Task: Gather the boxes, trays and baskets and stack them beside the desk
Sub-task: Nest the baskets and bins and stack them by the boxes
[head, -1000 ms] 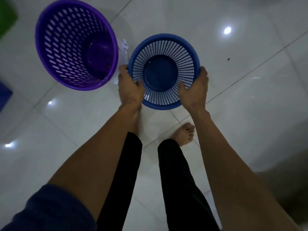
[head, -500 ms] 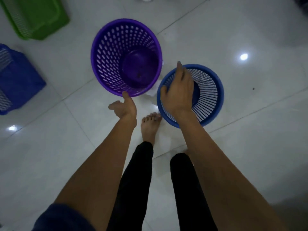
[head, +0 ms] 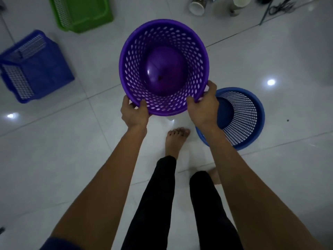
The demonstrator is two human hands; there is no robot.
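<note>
In the head view both hands are now on the purple basket (head: 164, 67). Half a second ago only the left thumb touched its near rim, while the right hand lay on the blue round basket (head: 241, 120). One second ago both hands held that blue basket.

The left hand (head: 134, 114) clamps the purple rim at its near-left, thumb inside and fingers curled under. The right hand (head: 202, 109) clamps the near-right of the same rim, fingers wrapped round the outside. The purple basket fills more of the view than before and its mouth tips toward the camera. I cannot tell whether its base has left the floor.

The blue round basket is no longer held. It stands upright on the floor (head: 54, 159) just right of the right wrist, partly hidden behind the forearm.

The floor is glossy white tile with thin grey joints and bright spots of reflected light (head: 271, 82). On the far left of the floor sits a blue rectangular crate (head: 36, 67), and beyond it a green crate (head: 81, 13), apart from each other. At the far side a white cup (head: 197, 7) lies tipped, with dark cables (head: 281, 6) to its right. One bare foot (head: 175, 141) in black trousers (head: 162, 195) is planted below the purple basket.
</note>
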